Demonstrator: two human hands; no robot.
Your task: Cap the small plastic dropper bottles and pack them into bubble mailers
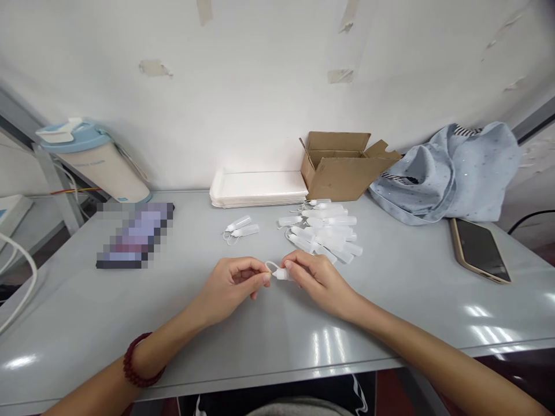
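Observation:
Near the front middle of the table, my right hand [318,280] pinches the body of a small white plastic dropper bottle [281,274], which lies sideways with its nozzle toward the left. My left hand [238,284] is closed at the nozzle end, thumb and forefinger pinching the cap on its thin looped strap; the fingertips mostly hide the cap. Just beyond my right hand lies a loose pile of similar dropper bottles [332,231]. Apart from the pile, two more dropper bottles [245,230] rest beyond my left hand, their straps looping out to the left.
Against the wall stand a stack of white trays [260,188] and an open cardboard box [347,176]. A blue cloth bag [451,173] and a phone [481,249] are on the right. At left are a tumbler [102,167] and a blurred-out phone-like device [136,236].

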